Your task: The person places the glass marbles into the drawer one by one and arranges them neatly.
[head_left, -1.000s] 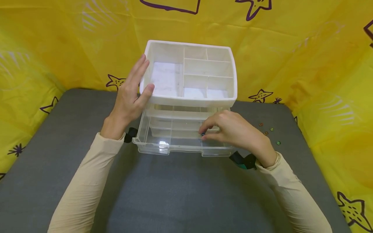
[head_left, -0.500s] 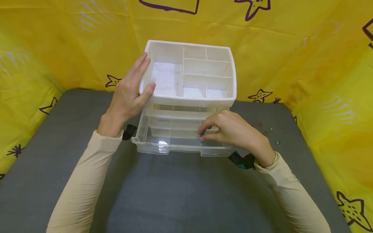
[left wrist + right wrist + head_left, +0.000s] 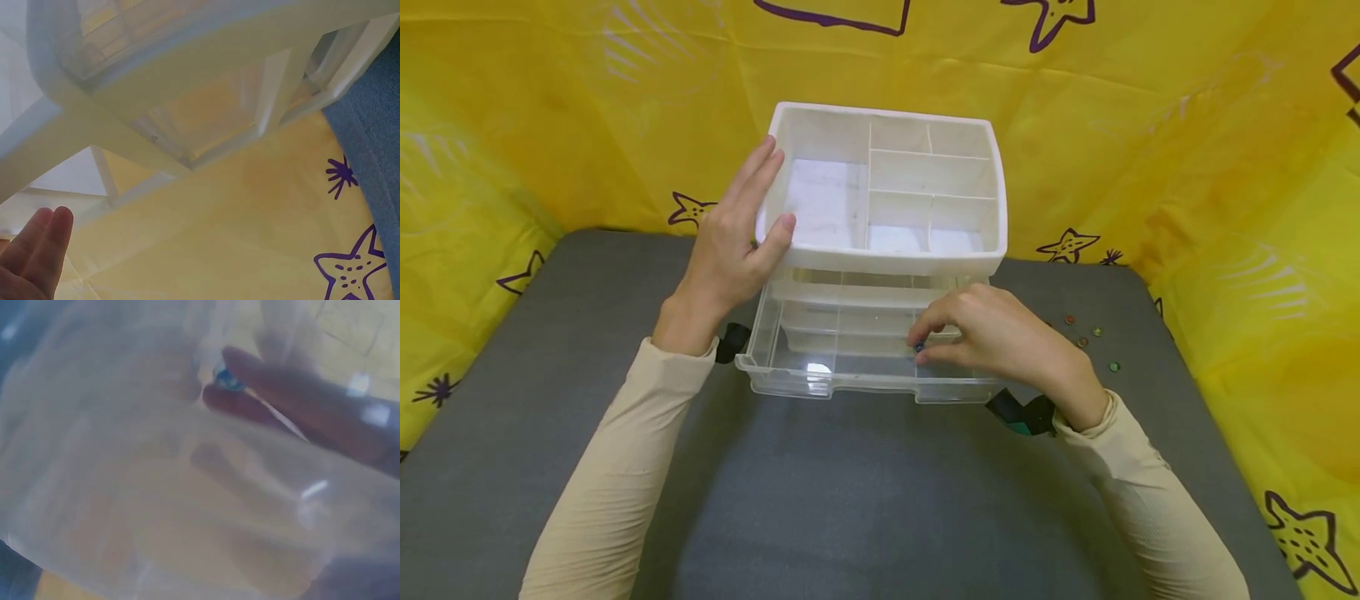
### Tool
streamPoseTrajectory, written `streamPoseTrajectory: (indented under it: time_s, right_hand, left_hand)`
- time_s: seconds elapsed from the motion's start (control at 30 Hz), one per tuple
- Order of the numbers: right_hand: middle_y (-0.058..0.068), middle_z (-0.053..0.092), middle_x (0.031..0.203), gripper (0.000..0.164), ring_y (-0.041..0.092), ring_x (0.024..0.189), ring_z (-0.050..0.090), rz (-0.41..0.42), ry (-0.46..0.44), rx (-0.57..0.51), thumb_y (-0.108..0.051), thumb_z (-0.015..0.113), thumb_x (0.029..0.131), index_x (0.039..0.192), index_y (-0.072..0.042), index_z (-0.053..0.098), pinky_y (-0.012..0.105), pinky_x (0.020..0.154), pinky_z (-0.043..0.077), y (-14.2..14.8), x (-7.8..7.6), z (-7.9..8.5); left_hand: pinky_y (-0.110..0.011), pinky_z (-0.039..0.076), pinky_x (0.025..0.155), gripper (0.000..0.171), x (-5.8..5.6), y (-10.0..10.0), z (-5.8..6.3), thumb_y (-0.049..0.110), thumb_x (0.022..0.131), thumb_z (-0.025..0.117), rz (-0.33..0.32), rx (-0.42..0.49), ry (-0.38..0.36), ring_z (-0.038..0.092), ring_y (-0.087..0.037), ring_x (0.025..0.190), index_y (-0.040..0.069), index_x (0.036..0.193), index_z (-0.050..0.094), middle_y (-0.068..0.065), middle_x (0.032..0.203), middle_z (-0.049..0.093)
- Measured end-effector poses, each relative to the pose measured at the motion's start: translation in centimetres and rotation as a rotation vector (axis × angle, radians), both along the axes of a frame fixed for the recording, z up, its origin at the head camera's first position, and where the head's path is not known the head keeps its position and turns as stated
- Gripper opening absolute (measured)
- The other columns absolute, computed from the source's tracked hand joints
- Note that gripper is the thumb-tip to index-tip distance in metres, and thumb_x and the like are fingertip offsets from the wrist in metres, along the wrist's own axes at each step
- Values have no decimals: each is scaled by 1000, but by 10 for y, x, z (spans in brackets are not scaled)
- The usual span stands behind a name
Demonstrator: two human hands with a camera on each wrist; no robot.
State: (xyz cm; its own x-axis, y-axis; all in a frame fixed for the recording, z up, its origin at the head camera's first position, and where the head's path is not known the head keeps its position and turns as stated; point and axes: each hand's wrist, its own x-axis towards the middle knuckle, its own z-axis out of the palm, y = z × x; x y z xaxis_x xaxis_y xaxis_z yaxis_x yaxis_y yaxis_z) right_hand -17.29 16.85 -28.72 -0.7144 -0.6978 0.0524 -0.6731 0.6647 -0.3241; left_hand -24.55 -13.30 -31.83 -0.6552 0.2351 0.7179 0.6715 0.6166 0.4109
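Note:
My right hand (image 3: pixel 988 333) reaches over the pulled-out clear drawer (image 3: pixel 868 385) and pinches a small blue marble (image 3: pixel 229 377) between thumb and fingertips. In the head view the marble shows as a dark blue dot close over the drawer's right part. Through the drawer's clear plastic, the right wrist view shows the fingertips around it. My left hand (image 3: pixel 722 237) rests with fairly straight fingers against the left side of the white storage box (image 3: pixel 887 260), its thumb over the front left corner of the rim. Two of its fingers (image 3: pixel 53 240) show beside the box in the left wrist view.
Several small coloured marbles (image 3: pixel 1114 367) lie on the grey table (image 3: pixel 850 500) to the right of the box. The box top has a large compartment and several small ones. Yellow patterned cloth (image 3: pixel 880 67) stands close behind and at both sides.
Both hands stay in nearly the same place, with the blue marble still pinched over the drawer. The whole head view shifts very slightly left.

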Motion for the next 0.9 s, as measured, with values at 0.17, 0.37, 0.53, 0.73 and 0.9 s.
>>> streamPoseTrajectory:
  time_s: [0.17, 0.37, 0.53, 0.73, 0.9]
  right_hand:
    - [-15, 76, 92, 14, 4, 81, 65, 7, 7, 2, -26, 81, 80, 93, -26, 79, 30, 71, 52, 0, 0, -1]
    - [-14, 76, 92, 15, 5, 82, 66, 19, 13, 9, -25, 82, 79, 94, -24, 79, 31, 73, 53, 0, 1, -2]
    - [-13, 76, 94, 15, 6, 85, 68, 14, -16, 6, -24, 80, 81, 96, -24, 79, 32, 76, 54, 1, 1, -1]
    - [-8, 77, 97, 18, 10, 89, 71, 22, -56, -46, -21, 79, 83, 101, -19, 79, 33, 80, 56, 3, -1, 2]
    - [-6, 76, 97, 21, 11, 87, 70, 52, -35, -114, -17, 79, 82, 102, -17, 78, 31, 78, 55, 6, -1, 5]
  left_hand:
    - [-50, 42, 111, 64, 1, 0, -2, 33, 91, 47, -5, 18, -4, 45, -26, 141, 7, 150, 42, -7, 159, 39]
    - [-48, 40, 112, 64, 1, 0, -4, 32, 92, 47, -9, 25, 6, 44, -25, 142, 7, 150, 42, -7, 159, 39]
    - [-47, 39, 113, 63, 0, 1, -4, 31, 92, 47, -17, 32, 6, 43, -25, 143, 7, 150, 43, -8, 159, 39]
    - [-47, 39, 114, 63, 0, 1, -3, 32, 92, 46, -15, 29, 9, 43, -26, 143, 6, 149, 43, -9, 159, 39]
    - [-46, 38, 115, 63, 0, 1, -2, 33, 92, 46, -14, 21, 16, 42, -25, 144, 5, 149, 43, -10, 159, 39]
